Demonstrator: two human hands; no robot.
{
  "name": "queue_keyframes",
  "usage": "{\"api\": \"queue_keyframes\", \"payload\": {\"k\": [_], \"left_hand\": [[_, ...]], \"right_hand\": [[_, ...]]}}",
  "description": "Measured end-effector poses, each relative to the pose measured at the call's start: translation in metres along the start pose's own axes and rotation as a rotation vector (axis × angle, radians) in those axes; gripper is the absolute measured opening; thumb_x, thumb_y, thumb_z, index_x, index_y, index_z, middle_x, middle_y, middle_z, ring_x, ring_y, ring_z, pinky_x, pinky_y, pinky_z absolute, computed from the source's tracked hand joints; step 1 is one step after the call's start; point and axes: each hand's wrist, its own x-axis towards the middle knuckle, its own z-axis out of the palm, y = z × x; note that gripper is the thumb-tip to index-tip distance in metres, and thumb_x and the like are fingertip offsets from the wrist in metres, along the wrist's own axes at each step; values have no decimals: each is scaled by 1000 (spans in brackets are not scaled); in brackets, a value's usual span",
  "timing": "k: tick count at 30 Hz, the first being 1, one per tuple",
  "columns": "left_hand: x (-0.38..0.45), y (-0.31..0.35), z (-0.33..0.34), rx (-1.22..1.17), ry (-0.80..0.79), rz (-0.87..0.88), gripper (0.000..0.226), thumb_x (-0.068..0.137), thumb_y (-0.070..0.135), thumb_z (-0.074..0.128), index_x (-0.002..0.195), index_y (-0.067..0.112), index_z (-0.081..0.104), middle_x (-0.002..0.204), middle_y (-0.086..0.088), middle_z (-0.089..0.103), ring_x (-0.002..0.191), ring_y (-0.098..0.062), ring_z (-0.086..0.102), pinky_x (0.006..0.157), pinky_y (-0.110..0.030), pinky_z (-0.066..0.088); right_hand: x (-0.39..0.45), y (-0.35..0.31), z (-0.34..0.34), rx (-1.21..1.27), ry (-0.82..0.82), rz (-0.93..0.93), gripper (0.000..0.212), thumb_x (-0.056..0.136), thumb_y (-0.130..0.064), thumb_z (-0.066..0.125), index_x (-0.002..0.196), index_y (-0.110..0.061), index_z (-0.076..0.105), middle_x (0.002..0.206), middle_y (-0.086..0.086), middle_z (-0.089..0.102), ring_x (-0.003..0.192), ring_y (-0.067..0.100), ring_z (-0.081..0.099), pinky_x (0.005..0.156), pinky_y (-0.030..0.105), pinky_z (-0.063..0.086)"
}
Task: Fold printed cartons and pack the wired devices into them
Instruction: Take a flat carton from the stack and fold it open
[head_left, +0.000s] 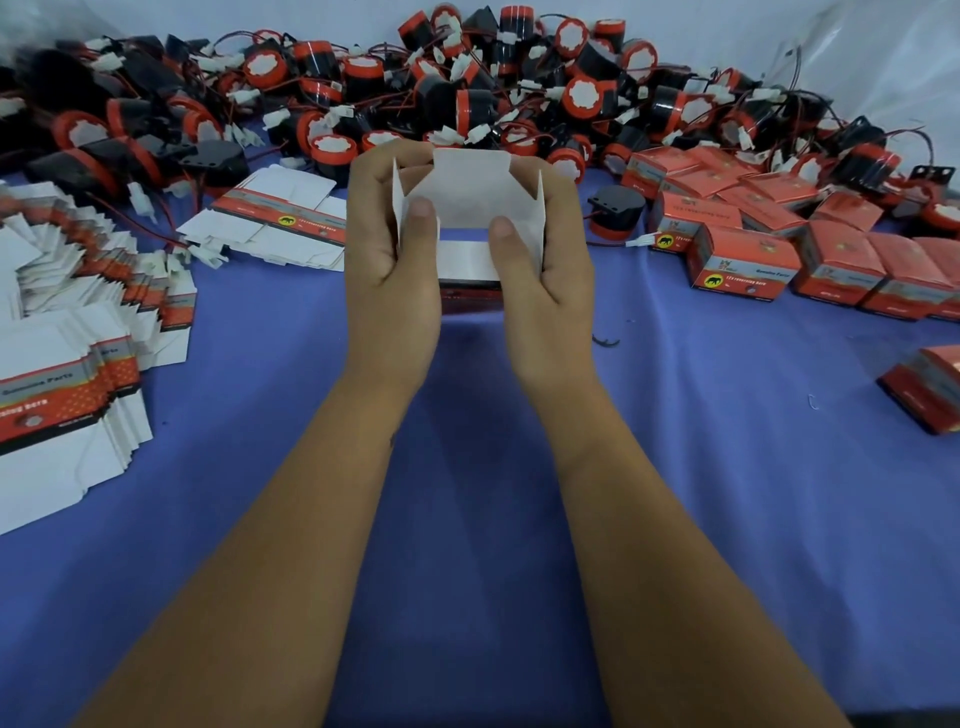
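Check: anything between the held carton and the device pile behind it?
Nothing visible. Both the left hand and right hand grip the half-folded carton, flaps open, above the blue cloth. The pile of wired devices lies directly behind it.

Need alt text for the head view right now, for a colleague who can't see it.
Both hands, left hand and right hand, hold a half-folded printed carton, flaps open, above a blue tablecloth. Behind lies a heap of red-and-black wired devices; flat carton blanks at left, finished red cartons at right.
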Motion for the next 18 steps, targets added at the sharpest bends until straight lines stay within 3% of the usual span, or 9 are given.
{"api": "queue_keyframes", "payload": {"k": [2, 5, 9, 14, 18], "left_hand": [[-2, -1, 0, 31, 21, -24, 29, 99, -2, 38, 116, 19, 47, 112, 19, 52, 102, 8, 52, 86, -16, 45], [-3, -4, -1, 6, 36, -182, 31, 96, 4, 40, 107, 30, 53, 101, 24, 59, 95, 2, 58, 77, -19, 49], [-4, -11, -3, -8, 50, -340, 29, 93, 9, 43, 98, 33, 58, 94, 20, 64, 86, 0, 62, 66, -19, 50], [-3, -9, -2, -41, 54, -396, 33, 89, 9, 43, 92, 36, 62, 90, 16, 68, 77, 1, 64, 58, -19, 51], [-3, -8, 0, -19, 36, -471, 35, 86, 18, 45, 82, 48, 64, 87, 21, 70, 79, -3, 68, 63, -26, 57]], "right_hand": [[-1, 3, 2, 9, -11, 62, 31, 99, -9, 47, 130, -13, 49, 126, -5, 58, 117, 12, 56, 98, 35, 49], [-1, 4, 3, 72, -27, 198, 29, 96, -11, 48, 114, -34, 52, 103, -32, 62, 98, -5, 59, 83, 21, 52], [-2, 9, 3, 122, -41, 324, 25, 94, -9, 49, 100, -32, 56, 90, -17, 65, 85, 2, 61, 74, 24, 54], [-1, 8, 3, 139, -24, 349, 16, 89, -11, 51, 94, -25, 58, 82, -15, 65, 76, 1, 62, 64, 22, 52], [0, 9, 2, 161, -8, 420, 15, 90, -11, 51, 95, -23, 59, 78, -15, 65, 71, -1, 62, 59, 20, 52]]}}
